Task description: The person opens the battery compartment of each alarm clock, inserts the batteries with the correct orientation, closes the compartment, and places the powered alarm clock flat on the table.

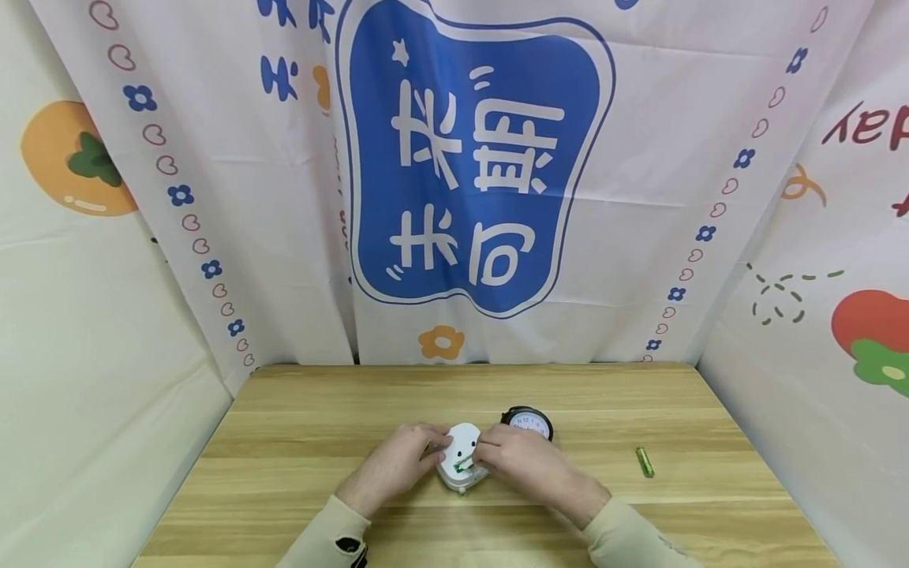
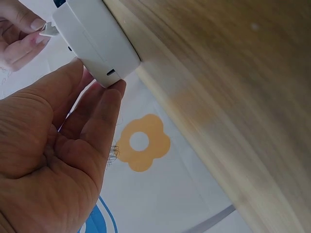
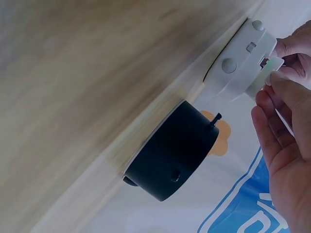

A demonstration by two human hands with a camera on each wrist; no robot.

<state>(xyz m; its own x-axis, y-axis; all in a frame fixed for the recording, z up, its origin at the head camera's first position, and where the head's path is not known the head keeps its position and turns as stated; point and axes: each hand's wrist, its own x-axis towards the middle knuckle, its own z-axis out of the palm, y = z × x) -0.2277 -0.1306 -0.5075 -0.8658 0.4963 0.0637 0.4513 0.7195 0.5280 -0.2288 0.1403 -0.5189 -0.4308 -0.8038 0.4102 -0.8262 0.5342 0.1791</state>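
A white clock lies face down on the table, with a green battery showing in the open slot in its back. My left hand holds the clock's left edge; in the left wrist view that hand has its thumb at the back and its fingers along the side of the casing. Thumb and fingers of my right hand pinch a small white battery cover, tilted up beside the slot. The right hand hides part of the clock's right side in the head view.
A round black clock sits just behind my right hand, and its dark casing fills the middle of the right wrist view. Farther right lies a loose green battery on the wooden table. Printed cloth hangs behind.
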